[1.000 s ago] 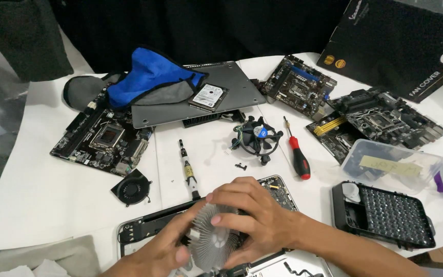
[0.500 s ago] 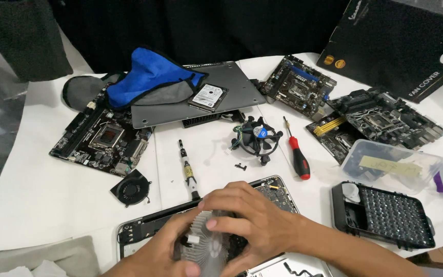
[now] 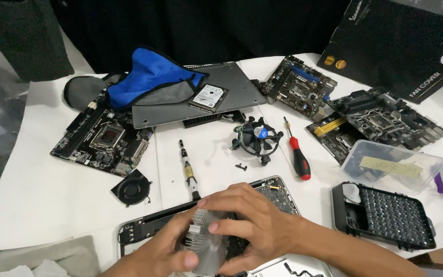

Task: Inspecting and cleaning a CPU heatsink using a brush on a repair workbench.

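Both my hands hold a round finned aluminium heatsink (image 3: 207, 245) at the bottom centre, just above an opened laptop chassis (image 3: 278, 192). My left hand (image 3: 156, 254) grips its lower left edge, thumb on the fins. My right hand (image 3: 255, 225) wraps over its top and right side. A small black screwdriver (image 3: 188, 171) lies just beyond the hands, a black cooler fan (image 3: 257, 138) further back, and a red-handled screwdriver (image 3: 298, 159) to its right.
Three motherboards lie on the white table: one at left (image 3: 103, 141), two at back right (image 3: 298, 84) (image 3: 380, 120). A grey laptop lid (image 3: 232, 95) carries a hard drive (image 3: 209, 97) and blue cloth (image 3: 149, 77). A bit case (image 3: 385, 215) and a clear plastic tub (image 3: 393, 164) sit right, a small flat fan (image 3: 132, 187) left.
My hands have shifted a little on the heatsink, turning it slightly. Everything else on the table stays put.
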